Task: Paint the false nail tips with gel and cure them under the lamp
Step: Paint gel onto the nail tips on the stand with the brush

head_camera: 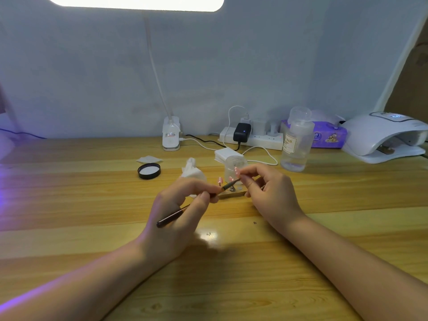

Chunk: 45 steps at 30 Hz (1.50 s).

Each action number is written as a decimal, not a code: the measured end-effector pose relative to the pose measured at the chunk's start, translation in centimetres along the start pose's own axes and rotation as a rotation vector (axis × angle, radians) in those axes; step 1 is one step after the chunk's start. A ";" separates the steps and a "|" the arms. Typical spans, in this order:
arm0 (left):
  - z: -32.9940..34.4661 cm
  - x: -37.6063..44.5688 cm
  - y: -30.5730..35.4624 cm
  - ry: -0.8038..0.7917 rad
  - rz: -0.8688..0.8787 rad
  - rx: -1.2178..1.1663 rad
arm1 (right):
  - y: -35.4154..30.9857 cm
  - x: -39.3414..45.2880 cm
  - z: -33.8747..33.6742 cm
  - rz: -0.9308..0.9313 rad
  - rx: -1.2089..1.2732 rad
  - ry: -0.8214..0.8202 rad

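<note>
My left hand (183, 212) grips a thin dark gel brush (176, 214), its tip pointing up and right. My right hand (268, 193) pinches a small pink false nail tip (236, 171) between thumb and fingers, and the brush tip touches it. Below the two hands lies a holder strip (234, 192) with another pink nail tip (219, 180) standing on it. The white curing lamp (389, 137) sits at the far right of the wooden table (231, 274), its opening facing left.
A black jar lid (149, 170) and a crumpled tissue (193, 173) lie left of the holder. A clear jar (235, 166), a pump bottle (296, 142), a power strip (252, 136), a tissue pack (328, 135) and a desk lamp base (171, 135) stand behind.
</note>
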<state>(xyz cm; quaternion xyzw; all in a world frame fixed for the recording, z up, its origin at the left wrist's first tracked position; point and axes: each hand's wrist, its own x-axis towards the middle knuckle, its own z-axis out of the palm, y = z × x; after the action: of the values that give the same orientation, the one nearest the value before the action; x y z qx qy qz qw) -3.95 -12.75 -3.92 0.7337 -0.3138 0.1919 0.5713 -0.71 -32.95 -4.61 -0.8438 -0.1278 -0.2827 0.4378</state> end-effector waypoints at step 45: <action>0.3 0.3 -0.6 -0.051 0.076 0.093 | 0.0 0.0 0.0 -0.001 -0.070 0.033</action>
<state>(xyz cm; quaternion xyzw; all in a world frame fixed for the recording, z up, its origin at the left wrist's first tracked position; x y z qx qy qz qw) -3.41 -13.01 -4.23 0.7518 -0.3466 0.2090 0.5205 -0.73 -32.92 -4.62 -0.8538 -0.1112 -0.3011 0.4099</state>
